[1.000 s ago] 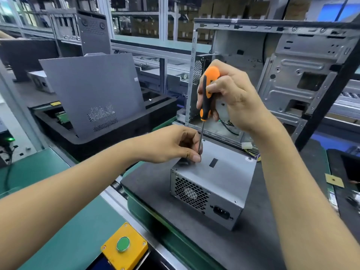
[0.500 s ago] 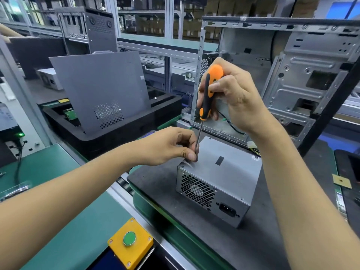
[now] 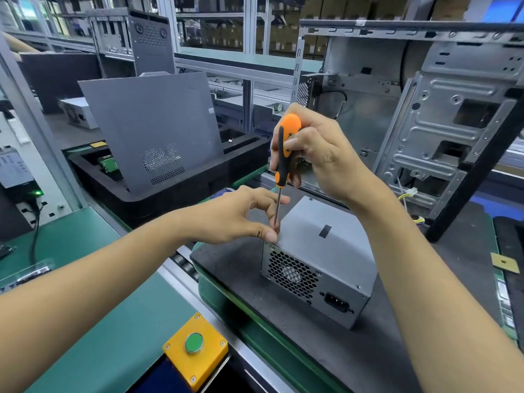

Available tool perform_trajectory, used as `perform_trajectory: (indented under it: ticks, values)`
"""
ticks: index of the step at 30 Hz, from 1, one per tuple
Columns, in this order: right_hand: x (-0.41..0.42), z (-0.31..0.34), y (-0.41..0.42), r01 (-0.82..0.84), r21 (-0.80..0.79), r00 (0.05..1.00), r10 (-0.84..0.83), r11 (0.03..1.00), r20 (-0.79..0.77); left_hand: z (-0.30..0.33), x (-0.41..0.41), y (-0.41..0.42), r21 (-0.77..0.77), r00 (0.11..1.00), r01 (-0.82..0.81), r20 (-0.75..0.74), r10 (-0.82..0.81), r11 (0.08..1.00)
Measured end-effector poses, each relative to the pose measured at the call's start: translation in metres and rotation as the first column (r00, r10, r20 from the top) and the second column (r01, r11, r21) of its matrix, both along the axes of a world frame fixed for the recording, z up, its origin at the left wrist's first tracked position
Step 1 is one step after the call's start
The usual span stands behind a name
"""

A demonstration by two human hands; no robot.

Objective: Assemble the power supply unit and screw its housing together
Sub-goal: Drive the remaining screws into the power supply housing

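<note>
- Right hand (image 3: 320,154): fingers wrapped round orange-black screwdriver (image 3: 284,154) handle, shaft upright.
- Left hand (image 3: 238,217): thumb and fingertips pinched together at shaft tip.
- Power supply unit (image 3: 320,262): directly beneath those fingertips, tip at its top near-left corner, resting on dark mat (image 3: 326,350).

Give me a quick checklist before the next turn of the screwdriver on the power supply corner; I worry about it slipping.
1. Grip on the tool: the right hand is wrapped round the orange-and-black screwdriver handle. Ok.
2. Shaft steadied: the left hand pinches the thin metal shaft near its lower end. Ok.
3. Tip seated in a screw: hidden by the left fingers. Cannot tell.
4. Tool angle: the shaft stands nearly upright over the near-left top corner. Ok.
5. Housing support: the grey metal power supply box sits flat on the dark mat. Ok.
6. Housing held down: neither hand visibly presses on it. Cannot tell.
</note>
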State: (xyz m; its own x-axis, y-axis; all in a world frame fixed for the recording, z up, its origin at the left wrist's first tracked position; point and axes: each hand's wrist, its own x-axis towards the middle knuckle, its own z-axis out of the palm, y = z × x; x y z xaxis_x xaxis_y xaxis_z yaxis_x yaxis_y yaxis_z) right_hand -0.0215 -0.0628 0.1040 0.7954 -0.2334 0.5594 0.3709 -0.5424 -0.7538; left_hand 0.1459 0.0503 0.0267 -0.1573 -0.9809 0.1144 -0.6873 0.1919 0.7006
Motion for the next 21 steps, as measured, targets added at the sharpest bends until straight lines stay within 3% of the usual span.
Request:
perform_trajectory:
  ticks: [13, 21]
  values:
    - [0.002, -0.002, 0.002, -0.001, 0.008, 0.999, 0.002, 1.000, -0.038, 0.010, 0.004, -0.009, 0.268, 0.995, 0.035, -0.095, -0.009, 0.963]
    - [0.002, -0.003, 0.003, 0.015, 0.012, 0.998, -0.014, 1.000, -0.063, 0.009, 0.003, -0.008, 0.255, 0.996, 0.062, -0.085, -0.041, 0.965]
